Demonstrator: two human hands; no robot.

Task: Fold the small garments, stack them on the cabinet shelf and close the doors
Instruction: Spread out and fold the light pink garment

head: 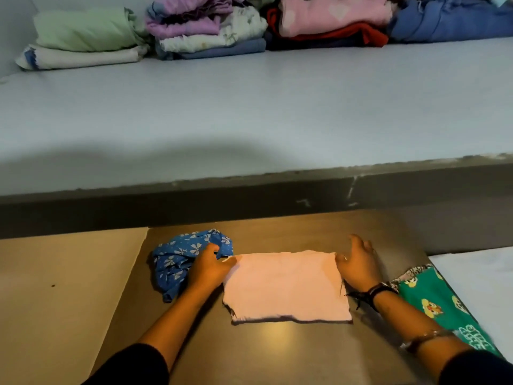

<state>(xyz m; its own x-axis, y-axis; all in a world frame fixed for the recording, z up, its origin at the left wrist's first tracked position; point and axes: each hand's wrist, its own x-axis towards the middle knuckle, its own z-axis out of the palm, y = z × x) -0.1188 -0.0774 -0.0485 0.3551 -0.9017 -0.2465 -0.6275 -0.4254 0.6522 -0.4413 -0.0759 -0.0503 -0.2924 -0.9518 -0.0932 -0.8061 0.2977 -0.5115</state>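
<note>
A small pale pink garment (286, 286) lies flat on the brown floor in front of me. My left hand (209, 266) pinches its upper left corner. My right hand (356, 266) holds its upper right edge, fingers partly spread. A crumpled blue garment with white bows (177, 258) sits just left of my left hand. A green garment with cartoon prints (433, 301) lies under my right forearm. Above, the grey cabinet shelf (249, 112) carries several folded stacks at its back, among them a green and white stack (83, 37) and a pink and red stack (330, 20).
The shelf's dark front edge (249, 190) runs across the view just beyond the garments. A lighter brown floor panel (55, 295) lies at the left. A white surface (483, 284) shows at the right edge. No cabinet doors are in view.
</note>
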